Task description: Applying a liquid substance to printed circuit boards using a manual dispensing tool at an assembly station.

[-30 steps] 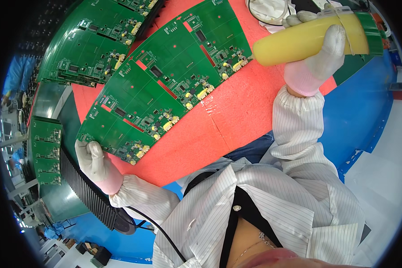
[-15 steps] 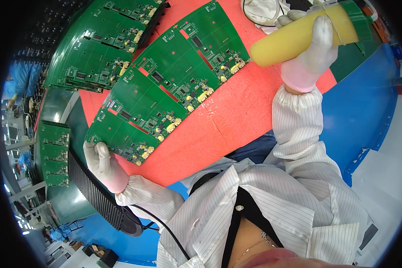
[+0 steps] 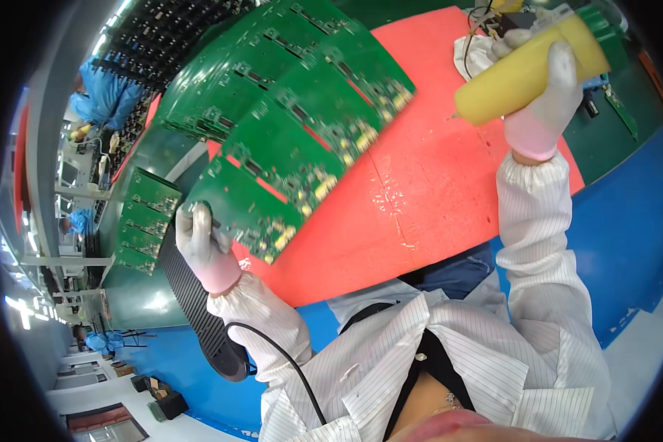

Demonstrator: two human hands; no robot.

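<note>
A large green circuit board panel [image 3: 272,147], blurred by motion, slants over the red mat [image 3: 412,191]. Its lower-left corner is gripped by my left hand [image 3: 205,247], gloved in white, with the thumb on top and the fingers partly hidden beneath. To the right, my gloved right hand [image 3: 545,107] is wrapped round a yellow squeeze bottle [image 3: 523,74]. The bottle is tilted, its thin nozzle pointing left and its green end up at the right. Nozzle and panel are apart. Behind the panel lies a stack of similar circuit boards [image 3: 199,103], partly covered by it.
Smaller green boards [image 3: 147,221] stand on the green table at left, beside a black ribbed strip [image 3: 199,309]. A black cable [image 3: 287,361] runs past my left sleeve. A white cloth [image 3: 479,55] lies behind the bottle. Dark racks of parts [image 3: 162,44] fill the far left.
The panel has moved left toward the board stack and now overlaps it, with my left hand still on its corner. The whole view has shifted. My right hand still holds the bottle.
</note>
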